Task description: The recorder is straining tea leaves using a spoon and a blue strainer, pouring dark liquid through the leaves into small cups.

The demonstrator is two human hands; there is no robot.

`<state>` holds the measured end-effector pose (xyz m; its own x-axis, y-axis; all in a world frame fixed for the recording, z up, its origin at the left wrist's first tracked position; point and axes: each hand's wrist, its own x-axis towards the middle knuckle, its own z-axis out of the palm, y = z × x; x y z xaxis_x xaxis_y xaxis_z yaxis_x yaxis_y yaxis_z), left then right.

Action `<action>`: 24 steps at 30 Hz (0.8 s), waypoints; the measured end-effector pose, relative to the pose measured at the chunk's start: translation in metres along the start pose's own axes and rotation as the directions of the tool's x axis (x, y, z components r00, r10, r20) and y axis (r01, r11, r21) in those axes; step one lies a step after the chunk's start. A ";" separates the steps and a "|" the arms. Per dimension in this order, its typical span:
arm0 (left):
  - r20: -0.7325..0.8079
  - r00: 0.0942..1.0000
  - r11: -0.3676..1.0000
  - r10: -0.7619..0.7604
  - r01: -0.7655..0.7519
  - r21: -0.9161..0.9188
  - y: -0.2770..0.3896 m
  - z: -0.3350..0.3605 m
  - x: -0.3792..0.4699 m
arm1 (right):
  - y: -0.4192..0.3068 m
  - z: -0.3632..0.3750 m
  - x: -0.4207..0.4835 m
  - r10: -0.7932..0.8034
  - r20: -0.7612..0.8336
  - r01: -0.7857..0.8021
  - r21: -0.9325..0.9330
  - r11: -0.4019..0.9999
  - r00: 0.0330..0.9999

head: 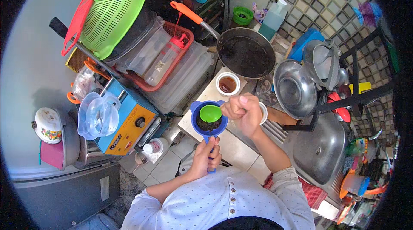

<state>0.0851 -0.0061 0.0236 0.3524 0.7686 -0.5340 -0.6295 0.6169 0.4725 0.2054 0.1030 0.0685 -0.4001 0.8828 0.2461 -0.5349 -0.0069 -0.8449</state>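
Note:
My left hand (206,157) grips the handle of a blue plastic strainer (195,123), which I hold level in front of my chest. Dark, wet-looking grounds or leaves (206,127) lie in its bowl. With fingers curled, my right hand (244,113) holds a green plastic spoon (210,113) whose bowl is over the grounds; its handle is hidden by the hand. Just beyond the strainer, a white cup (218,83) of reddish-brown liquid stands on the tiled counter. Another white cup (264,113) is partly covered by my right hand.
A dark pan (246,56) with an orange handle sits behind the cups. To the right are a steel bowl (293,91), a black metal rack (356,99) and a steel sink (317,151). A cup sealer (125,130) and a red basket (158,88) stand to the left.

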 end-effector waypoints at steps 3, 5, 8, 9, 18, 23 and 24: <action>0.033 0.999 1.000 -0.012 0.013 -0.002 0.000 0.000 0.000 | 0.003 -0.007 -0.001 0.028 -0.079 -0.021 0.088 0.996 0.996; 0.031 0.999 1.000 -0.011 0.011 0.004 0.001 0.001 0.000 | 0.004 -0.009 0.001 0.028 -0.119 -0.013 0.127 0.992 0.993; 0.009 1.000 1.000 -0.023 0.023 0.010 0.003 0.003 0.000 | 0.003 -0.009 0.004 0.067 -0.057 -0.061 0.101 0.993 0.996; 0.007 1.000 1.000 -0.022 0.022 0.011 0.003 0.002 0.000 | 0.003 -0.009 0.006 0.077 0.017 -0.077 0.047 0.996 0.997; 0.038 0.998 0.998 -0.048 0.049 -0.032 0.001 -0.002 0.001 | -0.002 0.012 0.018 0.249 0.318 -0.193 -0.198 0.961 0.915; 0.052 0.998 0.998 -0.041 0.043 -0.035 0.001 -0.002 0.000 | 0.000 0.015 0.016 0.224 0.319 -0.161 -0.212 0.964 0.921; 0.053 0.998 0.998 -0.041 0.043 -0.036 0.002 -0.002 0.001 | 0.000 0.015 0.015 0.210 0.292 -0.157 -0.196 0.968 0.933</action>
<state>0.0829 -0.0050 0.0225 0.4141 0.7507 -0.5147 -0.6384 0.6426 0.4237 0.1878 0.1096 0.0792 -0.7028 0.6854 0.1906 -0.3090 -0.0529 -0.9496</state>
